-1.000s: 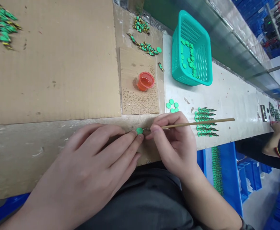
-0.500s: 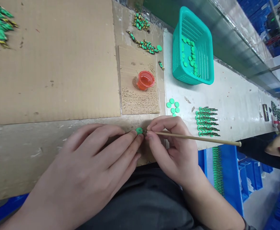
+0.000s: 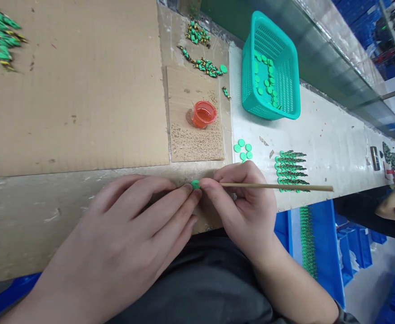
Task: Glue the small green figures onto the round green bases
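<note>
Between the fingertips of my left hand (image 3: 140,225) is a small round green disc (image 3: 195,184) with holes, like a button, held just over the table edge. My right hand (image 3: 243,207) pinches a thin wooden stick (image 3: 278,186), which points out to the right. The right thumb and index fingertip press close against the disc's right side. They hide the stick's near end and whatever lies between it and the disc. Several loose green discs (image 3: 243,155) lie on the white surface just beyond my right hand.
A red cup of liquid (image 3: 204,114) stands on a cardboard piece (image 3: 197,148). Behind are a teal basket (image 3: 248,90) of discs and piles of green-black pieces (image 3: 207,67). Rows of assembled pieces (image 3: 290,168) lie right. Blue bins (image 3: 325,252) and another person's arm (image 3: 389,207) appear at far right.
The stick has swung from slanting down to the right to nearly level. My right thumb and fingers have moved slightly left, onto the disc's edge. The left hand stays almost still.
</note>
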Available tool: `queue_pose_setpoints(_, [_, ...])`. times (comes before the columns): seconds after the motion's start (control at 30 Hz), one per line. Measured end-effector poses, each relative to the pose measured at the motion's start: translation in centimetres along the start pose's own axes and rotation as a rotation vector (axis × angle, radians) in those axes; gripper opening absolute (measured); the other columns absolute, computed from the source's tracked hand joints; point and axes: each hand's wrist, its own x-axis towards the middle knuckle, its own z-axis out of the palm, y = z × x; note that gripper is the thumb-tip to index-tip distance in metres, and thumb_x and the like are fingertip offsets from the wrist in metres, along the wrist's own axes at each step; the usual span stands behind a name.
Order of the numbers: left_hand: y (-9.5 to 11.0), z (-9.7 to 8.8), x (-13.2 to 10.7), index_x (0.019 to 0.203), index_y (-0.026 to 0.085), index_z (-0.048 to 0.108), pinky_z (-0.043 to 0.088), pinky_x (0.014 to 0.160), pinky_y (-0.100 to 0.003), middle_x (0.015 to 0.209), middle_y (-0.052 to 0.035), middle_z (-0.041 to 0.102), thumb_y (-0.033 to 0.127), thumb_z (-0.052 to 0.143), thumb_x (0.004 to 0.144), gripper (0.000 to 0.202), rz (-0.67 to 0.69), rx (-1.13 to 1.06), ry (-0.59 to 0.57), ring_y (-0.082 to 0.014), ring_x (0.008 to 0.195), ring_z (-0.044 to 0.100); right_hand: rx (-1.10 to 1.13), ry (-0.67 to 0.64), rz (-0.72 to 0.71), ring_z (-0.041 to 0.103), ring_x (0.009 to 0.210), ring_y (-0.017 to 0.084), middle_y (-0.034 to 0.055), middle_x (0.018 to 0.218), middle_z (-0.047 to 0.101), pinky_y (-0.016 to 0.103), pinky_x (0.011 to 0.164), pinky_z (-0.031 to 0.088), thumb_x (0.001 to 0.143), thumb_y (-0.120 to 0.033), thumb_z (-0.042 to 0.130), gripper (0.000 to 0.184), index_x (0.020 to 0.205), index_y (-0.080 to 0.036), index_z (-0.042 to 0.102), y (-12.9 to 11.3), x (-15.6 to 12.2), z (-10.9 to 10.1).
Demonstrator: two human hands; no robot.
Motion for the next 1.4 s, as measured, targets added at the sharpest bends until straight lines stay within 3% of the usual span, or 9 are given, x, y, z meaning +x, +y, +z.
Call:
queue_pose_setpoints(0.17, [0.0, 0.0, 0.1, 0.148, 0.017, 0.08, 0.056, 0.108, -0.06, 0.126, -0.0099, 0.086, 0.029, 0.07, 0.116, 0.035, -0.011, -0.023, -0.008, -0.0385, 0.123, 0.076, 0.121, 0.02, 0.135, 0.072, 0.07, 0.013, -0.0055, 0.086, 0.073, 0.029, 0.063, 0.056, 0.109, -0.024, 0.088, 0.029, 0.095, -0.028, 0.064, -0.2, 0.0, 0.0])
queue_pose_setpoints(0.37, [0.1, -0.2, 0.4, 0.146, 0.019, 0.079, 0.056, 0.108, -0.057, 0.13, -0.0086, 0.086, 0.03, 0.069, 0.117, 0.032, -0.032, 0.001, 0.003, -0.0357, 0.12, 0.076, 0.235, 0.093, 0.124, 0.073, 0.068, 0.012, -0.0057, 0.087, 0.076, 0.027, 0.064, 0.061, 0.115, -0.026, 0.082, 0.017, 0.104, -0.028, 0.07, -0.2, -0.5, -0.8])
queue_pose_setpoints(0.43, [0.2, -0.3, 0.7, 0.147, 0.018, 0.078, 0.055, 0.104, -0.056, 0.129, -0.0078, 0.087, 0.03, 0.066, 0.119, 0.033, -0.018, 0.027, -0.003, -0.0346, 0.116, 0.076, 0.244, 0.064, 0.099, 0.078, 0.073, 0.014, -0.0034, 0.09, 0.081, 0.029, 0.068, 0.066, 0.12, -0.029, 0.077, 0.005, 0.115, -0.028, 0.079, 0.2, -0.9, -1.4])
queue_pose_setpoints(0.5, [0.2, -0.5, 1.1, 0.15, 0.016, 0.076, 0.053, 0.101, -0.056, 0.129, -0.0086, 0.087, 0.03, 0.064, 0.12, 0.035, -0.006, 0.055, -0.01, -0.0345, 0.115, 0.075, 0.242, 0.023, 0.073, 0.085, 0.084, 0.017, 0.0005, 0.1, 0.088, 0.032, 0.076, 0.072, 0.122, -0.03, 0.073, 0.014, 0.127, -0.029, 0.086, 0.6, -1.4, -2.0])
queue_pose_setpoints(0.67, [0.0, -0.9, 1.7, 0.142, 0.018, 0.079, 0.053, 0.107, -0.053, 0.133, -0.0081, 0.087, 0.023, 0.068, 0.117, 0.027, 0.001, -0.03, -0.015, -0.0324, 0.12, 0.076, 0.157, -0.08, -0.016, 0.089, 0.109, 0.019, 0.0037, 0.127, 0.094, 0.037, 0.098, 0.075, 0.126, -0.022, 0.062, 0.029, 0.145, -0.032, 0.081, 1.7, -2.1, -2.8])
queue_pose_setpoints(0.77, [-0.1, -1.3, 1.9, 0.137, 0.021, 0.079, 0.054, 0.112, -0.051, 0.136, -0.0064, 0.088, 0.019, 0.07, 0.116, 0.024, 0.001, -0.108, -0.02, -0.0306, 0.123, 0.076, 0.016, -0.204, -0.2, 0.086, 0.123, 0.024, 0.0101, 0.136, 0.092, 0.045, 0.109, 0.073, 0.124, -0.016, 0.059, 0.026, 0.14, -0.026, 0.077, 1.9, -1.9, -2.7])
queue_pose_setpoints(0.9, [-0.1, -1.5, 1.9, 0.145, 0.024, 0.079, 0.057, 0.111, -0.048, 0.135, -0.0043, 0.089, 0.02, 0.072, 0.115, 0.031, -0.031, -0.147, -0.02, -0.0281, 0.12, 0.077, -0.045, -0.193, -0.325, 0.082, 0.126, 0.029, 0.0121, 0.126, 0.092, 0.05, 0.11, 0.073, 0.121, -0.013, 0.06, 0.023, 0.135, -0.024, 0.075, 2.0, -2.5, -2.5])
queue_pose_setpoints(1.23, [1.2, -2.2, 2.1, 0.136, 0.027, 0.087, 0.066, 0.111, -0.049, 0.13, -0.008, 0.09, 0.016, 0.075, 0.111, 0.029, -0.15, -0.234, -0.01, -0.0282, 0.119, 0.081, 0.005, -0.161, -0.324, 0.087, 0.122, 0.031, 0.0119, 0.123, 0.092, 0.052, 0.105, 0.076, 0.118, -0.016, 0.063, 0.024, 0.135, -0.024, 0.079, 2.6, -3.7, -2.8])
queue_pose_setpoints(1.4, [1.4, -3.7, 0.3, 0.131, 0.031, 0.087, 0.068, 0.109, -0.042, 0.131, -0.006, 0.09, 0.029, 0.07, 0.116, 0.024, -0.229, -0.103, -0.091, -0.0233, 0.118, 0.083, 0.145, -0.102, -0.15, 0.09, 0.118, 0.028, 0.0075, 0.125, 0.092, 0.044, 0.104, 0.077, 0.122, -0.029, 0.063, 0.021, 0.127, -0.032, 0.084, 3.0, -4.9, -2.9])
